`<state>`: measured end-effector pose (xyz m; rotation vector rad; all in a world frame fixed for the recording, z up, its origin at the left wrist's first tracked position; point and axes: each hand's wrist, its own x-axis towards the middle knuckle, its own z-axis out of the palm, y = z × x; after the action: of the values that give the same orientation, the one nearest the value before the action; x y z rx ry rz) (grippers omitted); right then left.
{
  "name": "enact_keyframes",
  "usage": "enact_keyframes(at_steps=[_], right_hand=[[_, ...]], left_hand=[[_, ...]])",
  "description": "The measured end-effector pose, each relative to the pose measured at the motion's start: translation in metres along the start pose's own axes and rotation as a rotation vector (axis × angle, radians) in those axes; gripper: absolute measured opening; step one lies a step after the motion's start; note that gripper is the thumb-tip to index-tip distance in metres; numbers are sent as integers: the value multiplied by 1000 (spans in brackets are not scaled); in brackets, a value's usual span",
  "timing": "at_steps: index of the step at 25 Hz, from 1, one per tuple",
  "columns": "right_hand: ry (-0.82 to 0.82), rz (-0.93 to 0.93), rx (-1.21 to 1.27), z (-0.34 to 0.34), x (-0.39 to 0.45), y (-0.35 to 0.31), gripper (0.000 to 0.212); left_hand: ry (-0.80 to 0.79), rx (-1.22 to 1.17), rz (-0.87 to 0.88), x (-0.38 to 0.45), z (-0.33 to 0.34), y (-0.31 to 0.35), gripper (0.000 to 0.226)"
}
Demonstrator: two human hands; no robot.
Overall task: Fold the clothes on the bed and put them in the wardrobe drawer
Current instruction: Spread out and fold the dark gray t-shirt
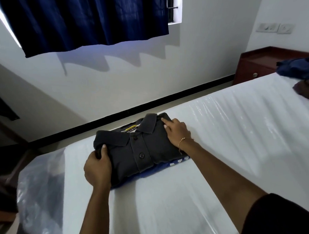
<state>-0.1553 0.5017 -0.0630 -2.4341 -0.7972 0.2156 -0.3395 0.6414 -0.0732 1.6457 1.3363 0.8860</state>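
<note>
A folded dark grey polo shirt lies collar-up on top of a folded blue garment, near the left end of the plastic-wrapped white mattress. My left hand grips the shirt's left edge, thumb on top and fingers curled under. My right hand rests flat on the shirt's right shoulder with fingers extended. At the far right of the bed lie unfolded clothes: a navy blue garment and a dark brown garment.
A dark wooden bedside cabinet stands beyond the bed's far right corner. Loose clear plastic hangs off the mattress's left end. A dark blue curtain covers the window above. Dark furniture sits at the left edge.
</note>
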Motion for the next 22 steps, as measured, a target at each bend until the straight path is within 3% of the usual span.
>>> enact_keyframes(at_steps=[4,7,10,13,17,22], right_hand=[[-158,66,180,-13,-21,0,58],[-353,84,158,-28,-38,5,84],[-561,69,-87,-35,-43,7,122],[-413,-30,-292,-16,-40,9,130],[-274,-79,-180,-1,-22,16,124],[-256,-73,-150,3,-22,20,121]], left_hand=[[-37,77,-104,-1,-16,-7,72],[-133,72,-77,-22,-22,-12,65],[-117,190,90,-26,-15,-21,57],[-77,228,110,-14,-4,-25,49],[-19,239,133,0,11,-27,46],[-3,260,146,0,13,-38,46]])
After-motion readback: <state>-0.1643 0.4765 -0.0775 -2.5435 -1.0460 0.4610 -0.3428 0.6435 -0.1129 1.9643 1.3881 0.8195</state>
